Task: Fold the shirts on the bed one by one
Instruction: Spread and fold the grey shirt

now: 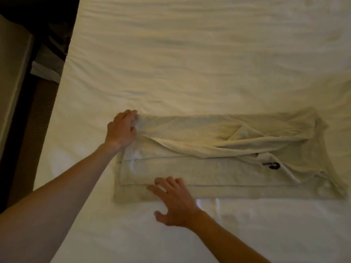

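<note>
- The light is dim and yellow, so the pale shirt (218,154) blends into the white bed (190,63); the small dark logo (270,165) near the shirt's right end is too blurred to read; both forearms are cut off by the lower edge.
- The shirt lies across the near half of the bed, folded lengthwise into a long band, one flap draped loosely over the middle.
- The left hand (121,130) sits at the shirt's far left corner, fingers curled into the cloth, gripping it.
- The right hand (174,202) rests on the near edge, fingers spread and bent, thumb on the sheet; released, grasping nothing.
</note>
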`<state>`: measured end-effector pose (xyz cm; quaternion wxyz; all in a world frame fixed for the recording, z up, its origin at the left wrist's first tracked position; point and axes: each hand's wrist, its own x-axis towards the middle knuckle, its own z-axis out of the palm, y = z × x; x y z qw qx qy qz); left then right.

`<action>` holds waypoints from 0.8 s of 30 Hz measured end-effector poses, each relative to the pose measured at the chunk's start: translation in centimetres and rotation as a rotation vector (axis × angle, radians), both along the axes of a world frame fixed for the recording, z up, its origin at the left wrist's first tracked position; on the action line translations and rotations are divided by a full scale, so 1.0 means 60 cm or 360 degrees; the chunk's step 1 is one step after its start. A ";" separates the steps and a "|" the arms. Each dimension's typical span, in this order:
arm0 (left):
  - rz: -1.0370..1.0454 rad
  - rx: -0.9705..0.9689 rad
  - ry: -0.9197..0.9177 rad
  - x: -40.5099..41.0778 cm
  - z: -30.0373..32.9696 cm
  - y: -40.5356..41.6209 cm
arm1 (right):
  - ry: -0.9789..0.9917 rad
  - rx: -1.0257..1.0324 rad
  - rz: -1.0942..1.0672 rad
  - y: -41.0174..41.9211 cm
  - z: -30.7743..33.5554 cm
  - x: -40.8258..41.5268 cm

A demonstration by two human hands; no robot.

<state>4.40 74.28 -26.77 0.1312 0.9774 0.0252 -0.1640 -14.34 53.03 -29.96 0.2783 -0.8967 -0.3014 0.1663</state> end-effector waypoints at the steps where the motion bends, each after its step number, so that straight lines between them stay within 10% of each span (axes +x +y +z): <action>1: -0.0096 0.0095 0.0142 0.013 -0.005 0.004 | 0.0071 -0.0118 0.0050 0.037 -0.006 -0.008; 7: -0.0153 0.0450 0.0302 0.052 -0.012 0.015 | 0.0048 -0.0361 -0.0400 0.143 0.002 0.002; 16: 0.0140 -0.0187 0.0265 0.089 0.073 -0.059 | 0.0874 0.1101 -0.1423 0.076 0.041 0.012; 24: 0.0206 -0.0614 0.0434 0.103 0.093 -0.310 | 0.1201 0.1702 -0.2754 -0.076 0.022 -0.056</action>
